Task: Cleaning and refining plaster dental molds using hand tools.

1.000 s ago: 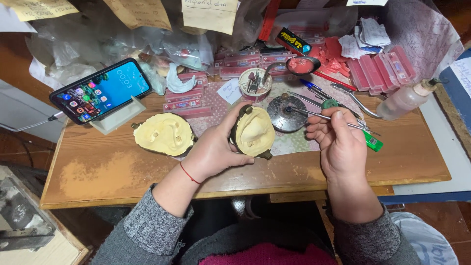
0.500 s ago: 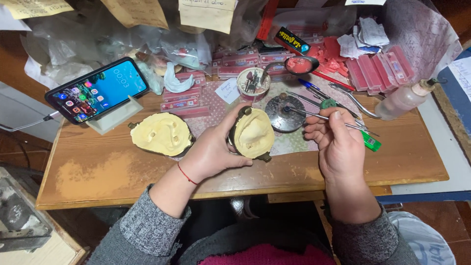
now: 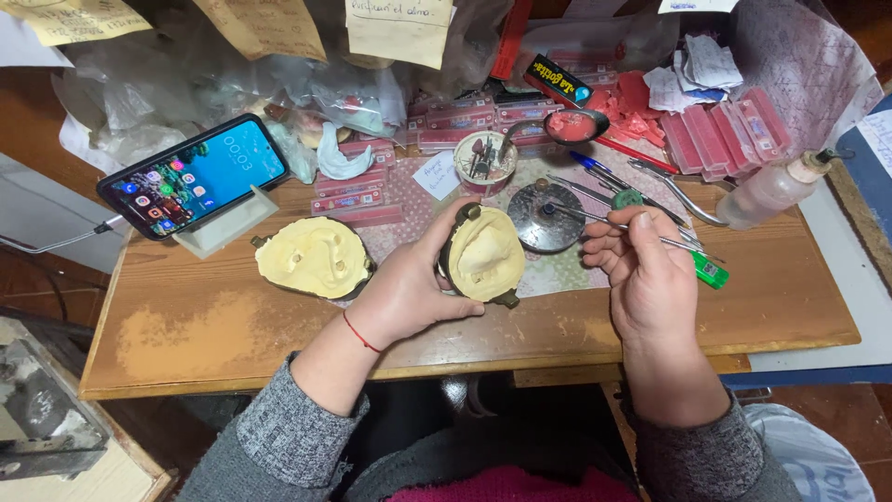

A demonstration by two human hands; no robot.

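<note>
The left hand (image 3: 409,293) holds a round metal flask half filled with pale yellow plaster (image 3: 483,254) up off the worktop (image 3: 223,325), its fingers (image 3: 455,216) wrapped around the rim and gripping it so the plaster face tilts toward the camera. The right hand (image 3: 650,279) is closed on a thin metal instrument (image 3: 604,221), pinched between thumb and fingers, with the tip pointing left toward the flask but not touching the plaster; a small gap shows between them.

Left of the left fingers, the second flask half (image 3: 314,257) lies on the worktop with its plaster face up and shallow hollows showing. Just beyond the right fingers sit a dark round metal dish (image 3: 548,216), a small pot of burs (image 3: 487,158) and a green lighter (image 3: 711,271).

Judging by this, the flask is already opened into its two halves, and the plaster surface looks mostly clean; the fine work with the instrument on the held half seems yet to be done.
</note>
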